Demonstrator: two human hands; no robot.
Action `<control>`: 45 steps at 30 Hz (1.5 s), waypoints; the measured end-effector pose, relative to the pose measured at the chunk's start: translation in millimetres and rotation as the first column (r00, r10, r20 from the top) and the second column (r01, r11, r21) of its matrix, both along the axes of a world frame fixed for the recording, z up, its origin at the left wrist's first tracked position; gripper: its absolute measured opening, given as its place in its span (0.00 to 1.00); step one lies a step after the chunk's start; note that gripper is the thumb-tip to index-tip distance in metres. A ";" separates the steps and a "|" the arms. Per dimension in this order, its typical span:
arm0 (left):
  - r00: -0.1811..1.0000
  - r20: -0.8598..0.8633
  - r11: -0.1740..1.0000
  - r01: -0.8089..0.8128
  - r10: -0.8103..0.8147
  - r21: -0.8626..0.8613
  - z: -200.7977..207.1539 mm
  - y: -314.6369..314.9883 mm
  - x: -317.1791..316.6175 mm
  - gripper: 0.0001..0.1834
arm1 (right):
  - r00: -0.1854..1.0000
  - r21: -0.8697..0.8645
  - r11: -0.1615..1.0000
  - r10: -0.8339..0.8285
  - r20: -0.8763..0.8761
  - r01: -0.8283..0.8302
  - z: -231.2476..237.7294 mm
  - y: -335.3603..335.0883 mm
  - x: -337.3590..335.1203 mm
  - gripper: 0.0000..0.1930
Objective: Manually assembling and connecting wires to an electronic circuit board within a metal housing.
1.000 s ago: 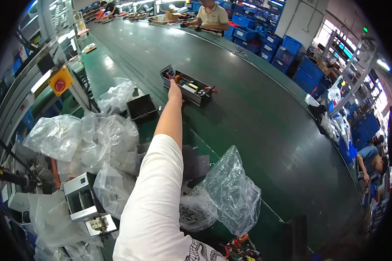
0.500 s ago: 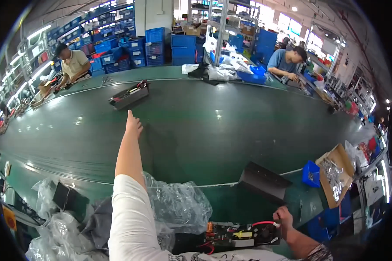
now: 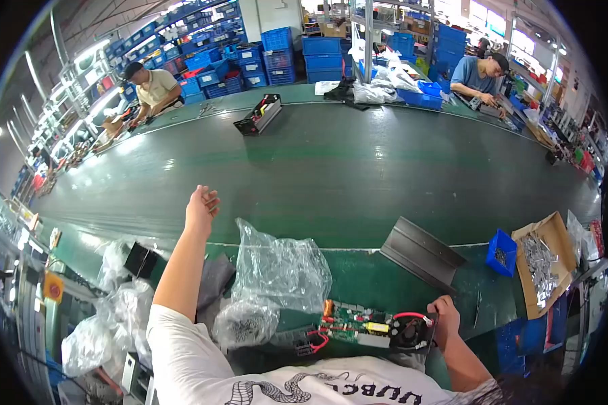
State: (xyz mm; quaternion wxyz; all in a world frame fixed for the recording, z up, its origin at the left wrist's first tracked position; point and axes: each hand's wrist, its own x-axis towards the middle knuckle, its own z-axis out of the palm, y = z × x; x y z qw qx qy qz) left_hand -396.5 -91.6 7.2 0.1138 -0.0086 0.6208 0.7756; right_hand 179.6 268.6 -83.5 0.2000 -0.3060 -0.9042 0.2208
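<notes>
My left hand point(image 3: 203, 206) reaches out over the dark green conveyor belt point(image 3: 331, 175). Its fingers are loosely curled and apart, with nothing in them. Beyond it, apart from the hand, a dark metal-cased unit point(image 3: 259, 115) with electronic parts inside lies on the belt. Close to my body, my right hand point(image 3: 446, 317) is closed on the fan end of a green circuit board assembly point(image 3: 348, 324), which carries red wires, a yellow component and a black fan point(image 3: 408, 331). Just ahead of that hand rests an empty dark channel-shaped metal cover point(image 3: 422, 251).
Clear plastic bags point(image 3: 280, 266) lie between my arms, with more at the left. To the right stand a small blue bin point(image 3: 502, 253) and a cardboard box point(image 3: 546, 263) of metal parts. Two people point(image 3: 157, 91) work across the belt, near blue crates point(image 3: 324, 64) and a blue tray point(image 3: 422, 98).
My view has shifted, so the scene sits differently. My left hand has drawn back from the cased unit, widening the gap. More of the circuit board shows; my right hand stays at its end.
</notes>
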 end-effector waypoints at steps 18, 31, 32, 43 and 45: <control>0.701 -0.385 0.736 0.295 -0.600 -0.610 -29.7 50.3 396.6 0.04 | 0.916 0.135 0.991 0.057 -0.396 -0.004 55.6 41.2 4.7 0.11; 0.677 -0.583 0.637 -0.214 -0.450 -0.740 -70.6 -12.2 411.3 0.15 | 0.825 0.153 0.872 0.364 0.432 -0.465 51.4 68.4 -82.1 0.15; 0.689 -0.575 0.633 -0.215 -0.442 -0.744 -71.4 -14.9 410.6 0.15 | 0.790 0.153 0.826 0.440 0.428 -0.543 50.2 65.7 -88.1 0.15; 0.576 -0.710 0.677 -0.332 -0.405 -0.656 -64.5 -23.4 417.5 0.17 | 0.877 -0.086 0.874 0.480 0.009 -0.478 127.6 -10.9 -74.9 0.18; 0.687 -0.626 0.660 -0.280 -0.370 -0.697 -77.6 -29.3 414.0 0.18 | 0.841 0.218 0.827 0.539 -0.044 -0.518 129.6 -58.6 -42.8 0.17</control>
